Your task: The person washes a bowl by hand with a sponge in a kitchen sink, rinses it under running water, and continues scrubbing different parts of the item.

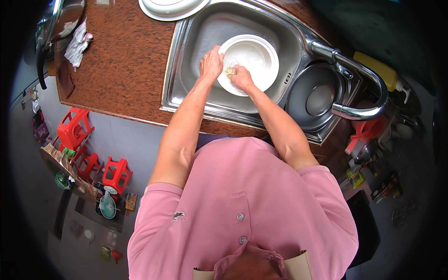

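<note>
A round white bowl (260,66) with a wide rim sits inside the larger basin of a stainless steel sink (196,38). My left hand (211,63) grips its rim on the left side. Inside the bowl, my right hand (241,77) presses a pale yellowish scrubber (230,72) against the inner wall at the lower left. The fingers hide part of the scrubber, so its exact kind is unclear. Some whitish suds or water appear on the bowl's bottom.
A chrome faucet (364,66) arches over the smaller basin, where a dark round pan or lid (297,94) lies. Behind it stands a yellow pump bottle (376,70). A white dish (173,8) and a crumpled cloth (78,45) rest on the reddish countertop (129,63). Red stools (74,127) stand at left.
</note>
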Motion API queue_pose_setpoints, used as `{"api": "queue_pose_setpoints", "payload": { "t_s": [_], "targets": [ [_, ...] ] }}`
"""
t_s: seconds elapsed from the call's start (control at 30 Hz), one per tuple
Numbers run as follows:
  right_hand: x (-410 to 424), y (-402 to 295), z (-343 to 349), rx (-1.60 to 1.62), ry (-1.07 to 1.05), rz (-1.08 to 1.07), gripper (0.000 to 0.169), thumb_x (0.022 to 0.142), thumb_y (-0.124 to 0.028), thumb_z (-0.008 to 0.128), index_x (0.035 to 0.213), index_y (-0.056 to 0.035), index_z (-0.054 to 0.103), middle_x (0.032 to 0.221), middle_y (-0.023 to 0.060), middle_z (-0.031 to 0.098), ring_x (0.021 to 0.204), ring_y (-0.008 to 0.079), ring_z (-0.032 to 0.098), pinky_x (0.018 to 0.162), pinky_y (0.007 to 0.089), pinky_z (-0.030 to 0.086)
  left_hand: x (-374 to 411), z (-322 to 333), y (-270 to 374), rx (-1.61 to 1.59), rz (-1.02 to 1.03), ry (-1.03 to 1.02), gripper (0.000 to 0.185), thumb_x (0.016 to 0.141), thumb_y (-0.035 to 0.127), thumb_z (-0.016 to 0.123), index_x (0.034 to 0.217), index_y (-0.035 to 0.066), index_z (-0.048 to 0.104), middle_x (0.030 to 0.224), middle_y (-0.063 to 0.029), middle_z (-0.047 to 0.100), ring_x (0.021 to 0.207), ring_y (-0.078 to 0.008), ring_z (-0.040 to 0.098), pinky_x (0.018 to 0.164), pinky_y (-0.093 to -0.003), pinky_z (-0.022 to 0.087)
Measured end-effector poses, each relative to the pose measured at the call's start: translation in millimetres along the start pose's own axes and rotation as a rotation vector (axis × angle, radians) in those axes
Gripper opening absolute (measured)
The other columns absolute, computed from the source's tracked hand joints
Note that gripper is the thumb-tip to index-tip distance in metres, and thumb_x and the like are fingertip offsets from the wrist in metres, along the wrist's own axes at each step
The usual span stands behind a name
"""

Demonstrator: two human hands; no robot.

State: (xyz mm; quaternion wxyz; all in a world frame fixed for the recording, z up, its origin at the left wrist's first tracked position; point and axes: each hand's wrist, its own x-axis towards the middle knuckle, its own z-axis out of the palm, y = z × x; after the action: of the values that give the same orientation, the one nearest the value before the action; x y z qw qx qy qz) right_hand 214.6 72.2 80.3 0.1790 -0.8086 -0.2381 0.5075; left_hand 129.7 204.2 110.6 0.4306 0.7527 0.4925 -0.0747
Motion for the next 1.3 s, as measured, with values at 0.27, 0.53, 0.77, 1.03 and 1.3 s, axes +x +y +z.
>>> {"api": "queue_pose_setpoints", "payload": {
  "t_s": [0.27,0.53,0.77,1.03,1.3],
  "targets": [
    [-52.4,10.8,-66.9,-0.799,0.019,-0.216,0.035,0.077,0.000,0.056,0.112,0.0005,0.061,0.107,0.0234,0.058,0.099,0.0356,0.058,0.085,0.0429,0.048,1.8,-16.7,10.0,0.129,0.068,-0.078,0.030,0.088,0.017,0.059,0.117,0.011,0.052,0.107,-0.0189,0.063,0.101,-0.0402,0.059,0.081,-0.0513,0.048],
    [-84.0,3.0,-87.8,-0.407,0.465,-0.407,0.044,0.079,0.005,0.054,0.123,0.0074,0.049,0.120,0.0274,0.051,0.113,0.0433,0.051,0.097,0.0452,0.043,-42.3,40.1,23.4,-0.029,0.400,-0.129,0.049,0.083,0.005,0.059,0.130,0.016,0.052,0.128,-0.0181,0.050,0.115,-0.0381,0.049,0.097,-0.0448,0.042],
    [-40.4,21.7,-107.3,-0.145,0.293,0.096,0.040,0.092,-0.018,0.048,0.122,0.0079,0.049,0.113,0.0304,0.059,0.106,0.0447,0.057,0.092,0.0465,0.044,-61.0,79.8,24.6,0.295,0.368,-0.283,0.046,0.085,0.008,0.054,0.130,0.013,0.052,0.136,-0.0161,0.047,0.120,-0.0361,0.048,0.104,-0.0450,0.037],
    [16.2,66.0,-90.6,0.259,0.430,0.151,0.050,0.097,-0.043,0.040,0.116,-0.0001,0.059,0.110,0.0229,0.063,0.103,0.0367,0.059,0.090,0.0417,0.042,-39.7,128.8,30.5,-0.227,0.218,-0.237,0.046,0.083,-0.005,0.040,0.127,0.001,0.052,0.126,-0.0226,0.054,0.116,-0.0377,0.052,0.097,-0.0432,0.042],
    [6.9,53.4,-78.7,0.198,0.585,0.044,0.047,0.098,-0.042,0.038,0.104,-0.0001,0.060,0.100,0.0232,0.065,0.095,0.0398,0.060,0.083,0.0456,0.044,-87.0,120.2,33.4,-0.183,0.248,-0.310,0.049,0.081,0.010,0.052,0.130,0.006,0.051,0.127,-0.0185,0.054,0.119,-0.0332,0.051,0.099,-0.0413,0.042]
  ]
}}
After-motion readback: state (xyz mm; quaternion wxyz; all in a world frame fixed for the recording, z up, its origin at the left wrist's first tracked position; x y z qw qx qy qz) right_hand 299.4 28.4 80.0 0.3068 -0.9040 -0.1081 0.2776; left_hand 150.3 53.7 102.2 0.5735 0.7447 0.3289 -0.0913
